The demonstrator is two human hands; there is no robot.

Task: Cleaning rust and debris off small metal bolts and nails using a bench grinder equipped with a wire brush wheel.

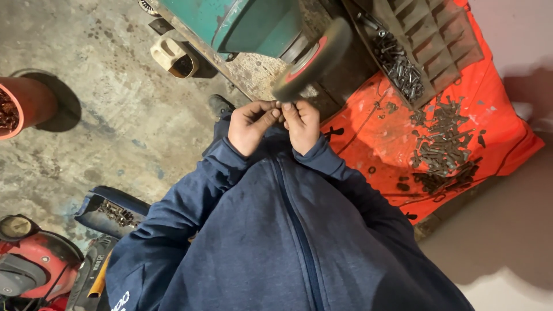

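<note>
Landmark was the grinder wheel (311,60), dark disc with a red hub, on the green motor housing (247,23).

Far left of the wheel: a reddish bucket (26,103) on the concrete floor (115,138), something rusty inside, too small to tell what. Lower left of the wheel: a red machine (34,265) and an open dark blue case (112,210) with small metal parts, parked away from the work but near our seat, probably as a second stock of parts.

Left of the wheel, under the bench edge: a cream plastic container (173,57), lying tilted, mouth open.

Just below the wheel: our left hand (250,126) and right hand (302,124), thumbs and fingertips pressed together, pinching one small dark part (280,105) between them. The part sat at the wheel's lower rim, touching or nearly so; we could not tell which. Two-handed hold likely because the part was too small to steady against the wheel with one hand.

Right of the wheel: a dark plastic crate (438,34) with bolts along its edge, and below it an orange sheet (374,138) with black markings, spread flat. A loose pile of dark bolts (443,138) lay on the sheet, within reach of the right hand, apparently so nothing rolled off across the floor. No readable labels or signs near the wheel.
</note>
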